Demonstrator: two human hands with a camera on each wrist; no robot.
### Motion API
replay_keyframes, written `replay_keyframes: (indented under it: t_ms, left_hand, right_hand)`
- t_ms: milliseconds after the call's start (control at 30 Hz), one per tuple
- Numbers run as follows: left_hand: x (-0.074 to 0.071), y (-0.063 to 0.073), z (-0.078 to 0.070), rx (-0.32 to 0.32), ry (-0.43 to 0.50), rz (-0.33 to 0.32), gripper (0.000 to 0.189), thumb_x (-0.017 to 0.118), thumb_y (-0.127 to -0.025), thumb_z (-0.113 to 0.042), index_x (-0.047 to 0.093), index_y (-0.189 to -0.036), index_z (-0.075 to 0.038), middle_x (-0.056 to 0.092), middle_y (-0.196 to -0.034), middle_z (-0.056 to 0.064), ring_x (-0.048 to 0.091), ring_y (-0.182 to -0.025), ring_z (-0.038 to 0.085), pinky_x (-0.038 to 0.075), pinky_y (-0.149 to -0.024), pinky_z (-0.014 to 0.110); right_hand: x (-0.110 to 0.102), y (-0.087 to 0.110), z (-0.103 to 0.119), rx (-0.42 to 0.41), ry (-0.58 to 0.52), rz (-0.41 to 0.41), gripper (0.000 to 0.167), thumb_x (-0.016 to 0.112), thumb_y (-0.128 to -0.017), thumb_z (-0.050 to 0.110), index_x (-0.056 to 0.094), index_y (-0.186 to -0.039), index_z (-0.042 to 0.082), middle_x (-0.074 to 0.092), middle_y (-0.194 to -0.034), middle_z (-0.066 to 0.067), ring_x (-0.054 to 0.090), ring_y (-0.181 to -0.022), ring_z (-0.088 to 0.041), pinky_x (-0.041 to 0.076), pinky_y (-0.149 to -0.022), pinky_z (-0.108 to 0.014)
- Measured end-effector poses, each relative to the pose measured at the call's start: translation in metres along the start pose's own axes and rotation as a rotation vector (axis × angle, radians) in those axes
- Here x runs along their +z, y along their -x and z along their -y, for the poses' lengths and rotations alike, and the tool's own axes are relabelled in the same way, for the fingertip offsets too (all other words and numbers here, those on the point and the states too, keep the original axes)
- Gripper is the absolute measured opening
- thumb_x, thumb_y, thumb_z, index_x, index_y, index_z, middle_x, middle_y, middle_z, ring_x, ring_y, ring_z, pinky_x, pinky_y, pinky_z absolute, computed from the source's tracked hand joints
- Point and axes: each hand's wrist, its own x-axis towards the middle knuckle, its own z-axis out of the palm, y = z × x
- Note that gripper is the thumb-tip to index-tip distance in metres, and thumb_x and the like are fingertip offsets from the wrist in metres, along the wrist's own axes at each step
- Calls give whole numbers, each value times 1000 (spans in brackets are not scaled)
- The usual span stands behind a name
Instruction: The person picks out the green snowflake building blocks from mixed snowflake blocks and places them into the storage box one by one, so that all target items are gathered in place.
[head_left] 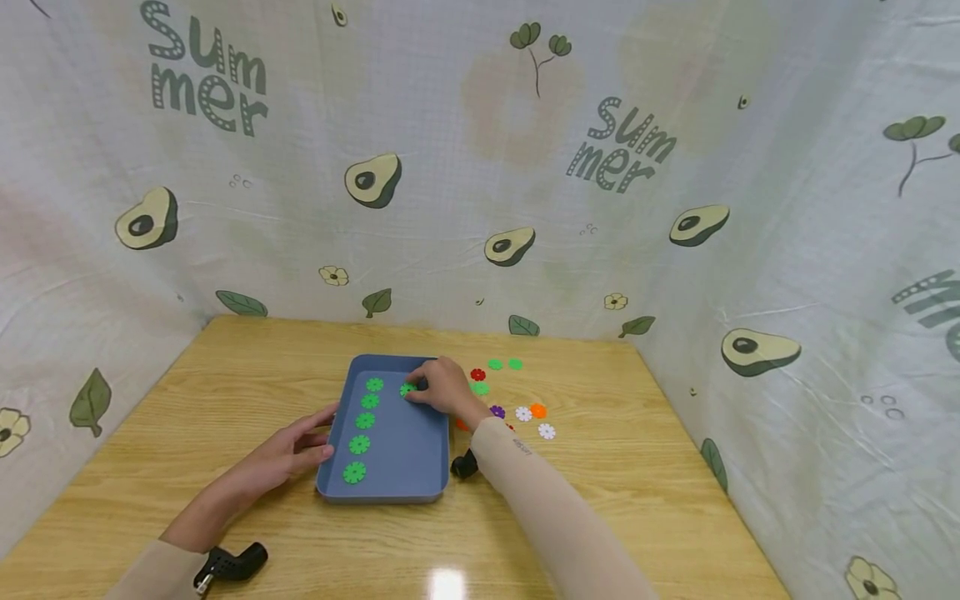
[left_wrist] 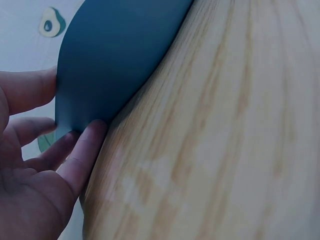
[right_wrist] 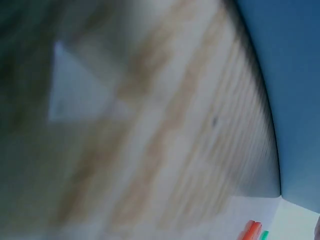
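Five discs [head_left: 359, 444] line the tray [head_left: 408, 450], centre-left; the right hand [head_left: 444, 388] pinches a sixth disc [head_left: 406, 389]; left hand [head_left: 288, 451], loose-fingered, touches tray; spare discs [head_left: 523, 413] remain centre-right.

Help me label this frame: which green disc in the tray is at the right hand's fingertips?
The green disc pinched by the right hand. It alone is off to the right of the column formed by the other five green discs.
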Motion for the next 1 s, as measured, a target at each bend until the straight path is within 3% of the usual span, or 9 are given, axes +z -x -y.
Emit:
replay_keyframes:
  t_ms: [233,1000]
  left_hand:
    - [0,0,1,12,2,0,77,63,-109,-24,20,-172,-15,19,-173,26,39,-148,51,47,-97,17]
    - [1,1,2,-3,-10,-6,77,63,-109,-27,20,-172,-17,19,-173,23,38,-149,50,47,-98,18]
  right_hand:
    - [1,0,0,-16,50,13,26,80,-98,36,84,-120,22,80,-111,6,69,-104,-13,49,-97,-30]
    - [0,1,-1,-3,27,16,32,81,-97,38,82,-124,21,79,-114,5,68,-105,-16,47,-97,-31]
